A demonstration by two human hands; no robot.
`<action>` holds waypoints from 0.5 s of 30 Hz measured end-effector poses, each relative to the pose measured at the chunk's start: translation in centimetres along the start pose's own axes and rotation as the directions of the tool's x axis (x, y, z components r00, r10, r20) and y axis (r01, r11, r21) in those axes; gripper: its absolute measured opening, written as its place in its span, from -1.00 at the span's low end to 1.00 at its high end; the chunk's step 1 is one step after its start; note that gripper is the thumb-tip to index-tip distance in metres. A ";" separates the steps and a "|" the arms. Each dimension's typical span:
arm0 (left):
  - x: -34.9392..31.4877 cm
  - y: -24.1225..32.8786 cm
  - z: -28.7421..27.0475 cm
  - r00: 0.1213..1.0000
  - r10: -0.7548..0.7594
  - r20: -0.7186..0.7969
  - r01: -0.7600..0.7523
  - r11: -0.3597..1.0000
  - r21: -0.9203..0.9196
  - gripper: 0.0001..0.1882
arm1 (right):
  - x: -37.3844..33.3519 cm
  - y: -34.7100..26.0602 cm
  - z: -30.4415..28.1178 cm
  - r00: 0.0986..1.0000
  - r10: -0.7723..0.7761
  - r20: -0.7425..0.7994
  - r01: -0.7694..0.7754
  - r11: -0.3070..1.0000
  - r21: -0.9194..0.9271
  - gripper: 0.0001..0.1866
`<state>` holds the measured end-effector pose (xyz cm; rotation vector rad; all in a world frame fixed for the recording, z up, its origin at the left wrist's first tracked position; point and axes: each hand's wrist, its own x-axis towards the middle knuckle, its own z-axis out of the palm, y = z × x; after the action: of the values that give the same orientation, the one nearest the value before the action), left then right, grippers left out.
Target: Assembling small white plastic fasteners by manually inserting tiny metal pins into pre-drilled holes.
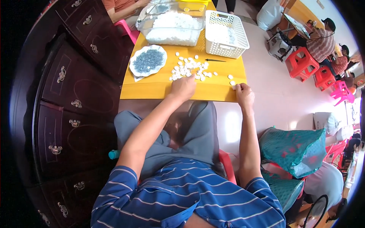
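Note:
My left hand [183, 88] is curled at the near edge of a loose pile of small round white pieces [186, 69] on the yellow table. Its fingertips reach in among them, and whatever they may pinch is hidden. At the table's right front corner, my right hand [245, 95] pinches a small white piece [234, 87] between thumb and fingers. Two more round white pieces [230, 76] lie just beyond it. Left of the pile sits a scalloped white plate [164, 57] heaped with small grey-blue parts [146, 60]. A thin black pointed tool [215, 60] lies behind the pile.
A clear bin [143, 26] full of white pieces and a perforated white basket [228, 48] stand farther back on the yellow table [152, 89]. Dark drawers [76, 87] line the left. Green bags [292, 148] lie right of my chair. Other people sit beyond, with red stools [302, 62].

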<state>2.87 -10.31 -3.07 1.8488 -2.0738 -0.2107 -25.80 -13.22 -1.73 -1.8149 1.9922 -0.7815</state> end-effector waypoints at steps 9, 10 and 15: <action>-2.8 -0.4 -0.7 0.994 -0.001 -0.106 -0.011 0.994 -0.108 -0.67 | 0.3 -0.3 1.2 0.989 -0.063 -0.135 0.044 0.989 -0.138 -0.69; -3.2 -0.5 -0.6 0.989 0.015 -0.144 -0.028 0.995 -0.094 -0.68 | 0.1 -0.2 1.3 0.988 -0.063 -0.139 0.044 0.989 -0.140 -0.69; -5.7 -0.4 -0.8 0.964 0.061 -0.258 -0.085 0.993 -0.084 -0.72 | -2.9 -1.3 1.2 0.930 -0.080 -0.358 0.183 0.947 0.265 -0.79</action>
<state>3.97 -4.66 -3.34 1.6459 -1.9166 -0.0469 -23.69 -10.63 -2.29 -1.7399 1.8300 -1.4434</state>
